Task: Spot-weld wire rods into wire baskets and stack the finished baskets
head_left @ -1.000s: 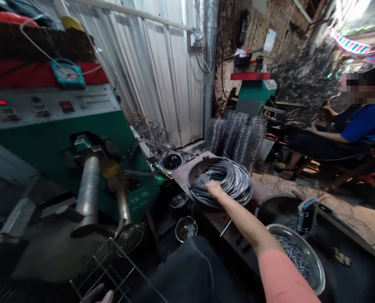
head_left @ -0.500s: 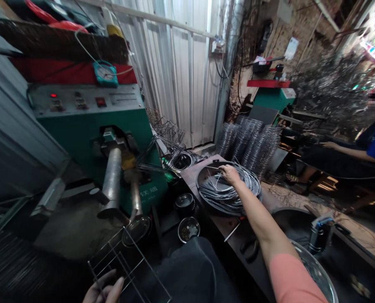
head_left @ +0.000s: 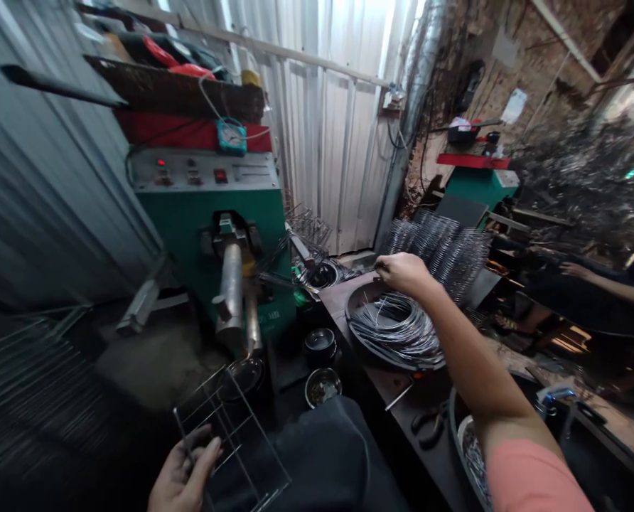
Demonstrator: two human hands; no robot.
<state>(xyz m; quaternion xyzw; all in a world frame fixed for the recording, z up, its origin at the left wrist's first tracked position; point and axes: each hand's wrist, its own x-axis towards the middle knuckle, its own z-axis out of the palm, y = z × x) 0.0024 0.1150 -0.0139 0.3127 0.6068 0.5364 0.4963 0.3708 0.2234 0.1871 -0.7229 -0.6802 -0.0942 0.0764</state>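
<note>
Gripping a wire rack [head_left: 258, 425] in the left hand [head_left: 183, 473]; right hand [head_left: 402, 274] clenched above the wire coil [head_left: 396, 331], any held strand unclear. Plenty of coil left; stacked wire spirals [head_left: 434, 249] behind.

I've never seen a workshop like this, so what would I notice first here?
The big green machine with its control panel stands ahead on the left. To its right, a shiny coil of wire lies in a round dark pan below the person's raised right hand, with stacked wire rings behind. Low down near the person's lap, the left hand holds a wire frame.
</note>
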